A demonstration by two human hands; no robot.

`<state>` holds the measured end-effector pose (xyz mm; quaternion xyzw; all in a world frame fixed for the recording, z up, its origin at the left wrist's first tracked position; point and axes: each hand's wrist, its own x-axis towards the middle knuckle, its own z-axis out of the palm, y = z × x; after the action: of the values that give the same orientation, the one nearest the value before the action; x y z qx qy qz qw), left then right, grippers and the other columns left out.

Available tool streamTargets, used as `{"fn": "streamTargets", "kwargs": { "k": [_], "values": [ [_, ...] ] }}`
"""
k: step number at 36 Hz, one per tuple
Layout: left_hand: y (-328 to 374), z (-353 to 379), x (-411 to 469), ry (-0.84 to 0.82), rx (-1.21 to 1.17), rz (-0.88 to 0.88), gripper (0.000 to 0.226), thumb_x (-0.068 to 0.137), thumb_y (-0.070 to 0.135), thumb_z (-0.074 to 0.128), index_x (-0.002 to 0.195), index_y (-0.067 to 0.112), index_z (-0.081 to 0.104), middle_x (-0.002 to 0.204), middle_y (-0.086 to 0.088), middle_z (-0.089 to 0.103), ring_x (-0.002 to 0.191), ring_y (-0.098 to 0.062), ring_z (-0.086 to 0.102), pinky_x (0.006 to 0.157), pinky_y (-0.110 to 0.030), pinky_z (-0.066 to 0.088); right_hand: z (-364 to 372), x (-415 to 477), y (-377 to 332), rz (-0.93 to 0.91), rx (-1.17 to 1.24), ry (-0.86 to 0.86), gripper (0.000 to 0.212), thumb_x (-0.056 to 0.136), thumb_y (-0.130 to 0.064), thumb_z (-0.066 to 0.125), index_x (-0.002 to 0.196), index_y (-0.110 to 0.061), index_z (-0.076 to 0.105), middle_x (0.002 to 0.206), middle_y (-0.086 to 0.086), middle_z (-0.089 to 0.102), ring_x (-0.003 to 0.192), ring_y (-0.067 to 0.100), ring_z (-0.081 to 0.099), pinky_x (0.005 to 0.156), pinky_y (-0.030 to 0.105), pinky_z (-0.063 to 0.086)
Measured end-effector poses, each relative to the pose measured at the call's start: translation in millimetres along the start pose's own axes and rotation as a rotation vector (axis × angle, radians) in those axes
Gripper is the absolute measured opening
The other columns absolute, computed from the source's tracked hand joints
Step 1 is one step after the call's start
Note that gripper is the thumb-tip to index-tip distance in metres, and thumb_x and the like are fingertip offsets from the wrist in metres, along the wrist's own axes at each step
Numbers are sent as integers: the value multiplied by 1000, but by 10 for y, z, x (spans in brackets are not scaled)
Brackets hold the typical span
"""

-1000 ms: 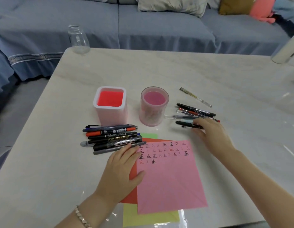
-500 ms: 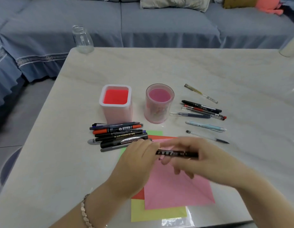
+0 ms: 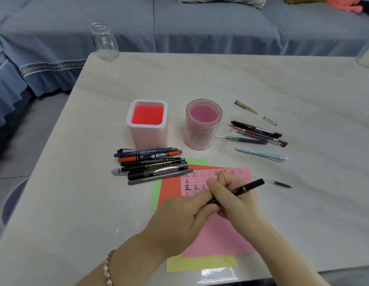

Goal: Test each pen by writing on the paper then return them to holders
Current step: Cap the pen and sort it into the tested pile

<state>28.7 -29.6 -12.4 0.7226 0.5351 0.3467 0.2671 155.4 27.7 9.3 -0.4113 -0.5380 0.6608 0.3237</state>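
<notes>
The left hand (image 3: 179,219) and right hand (image 3: 239,205) pinch a black pen (image 3: 244,188) over the much-marked pink paper (image 3: 220,234); beyond it, the square holder (image 3: 147,139) and round holder (image 3: 200,139) look empty.

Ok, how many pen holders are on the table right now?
2. The square white holder stands behind the pile of pens on the left; the round pink holder stands to its right, next to the loose pens. None seems hidden.

Black pen (image 3: 249,186) slanted over pink paper (image 3: 220,238); square holder (image 3: 150,139), round holder (image 3: 200,139) upright beyond.
</notes>
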Motion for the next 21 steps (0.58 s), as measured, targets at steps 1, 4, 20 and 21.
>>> {"fn": "streamTargets", "kwargs": {
  "k": [1,4,20,21],
  "values": [
    [-10,-19,3,-26,-2,-9,40,91,50,29,108,29,58,74,10,58,57,-4,47,54,-14,35,-24,-8,-2,-9,-2,-22,37,78,-23,54,44,-25,38,39,-10,31,36,5,27,38,15,24],
    [-20,-73,7,-43,65,-32,42,92,53,27,115,31,55,69,23,52,64,9,46,60,-8,33,-86,-20,-3,-52,-31,17,35,79,-24,54,47,-25,40,37,-7,33,34,8,30,37,16,25],
    [-608,59,-165,375,577,-106,24,82,6,47,105,6,55,102,-17,60,97,-26,47,85,-36,38,-461,10,287,42,-108,325,28,96,-12,43,84,-13,68,81,14,72,78,29,68,77,41,54],
    [-552,98,-153,332,534,-65,24,86,10,44,108,7,53,106,-19,61,101,-27,48,90,-37,38,-453,20,291,43,-113,329,28,96,-13,43,85,-14,69,84,14,72,80,29,68,79,42,53]
  ]
}}
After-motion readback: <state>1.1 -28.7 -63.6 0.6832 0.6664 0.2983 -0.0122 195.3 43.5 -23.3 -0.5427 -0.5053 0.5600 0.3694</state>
